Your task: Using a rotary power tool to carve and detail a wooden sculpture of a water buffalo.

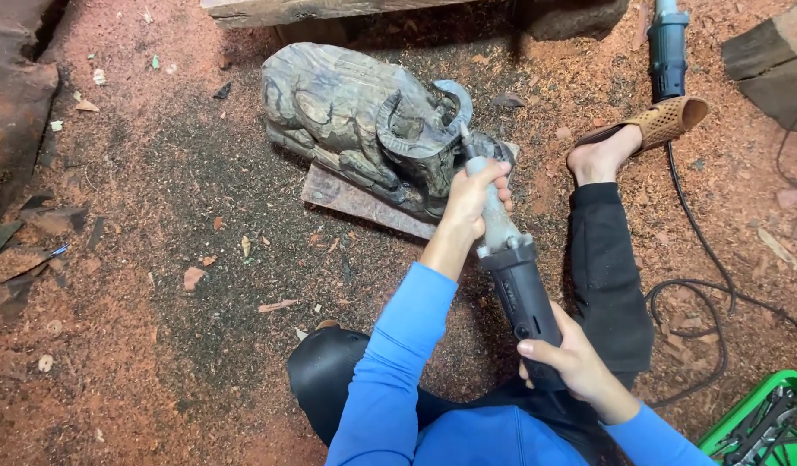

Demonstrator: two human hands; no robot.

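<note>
Left hand (473, 200): closed round the grey metal neck of the grinder (511, 267).
Right hand (571, 358): wrapped on its black body.
Carving (364, 125): grey buffalo, rough-grained, on sawdust floor (157, 259); bit touching its head.

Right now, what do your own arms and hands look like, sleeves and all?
Both arms wear long, bright blue sleeves, snug and lightly creased, ending at the wrists. The left hand and right hand are bare: no gloves, rings or watch that I can see. No markings show on the sleeves.

Reddish sawdust floor (157, 345) strewn with wood chips (193, 277), timber (770, 56) at edges.
</note>
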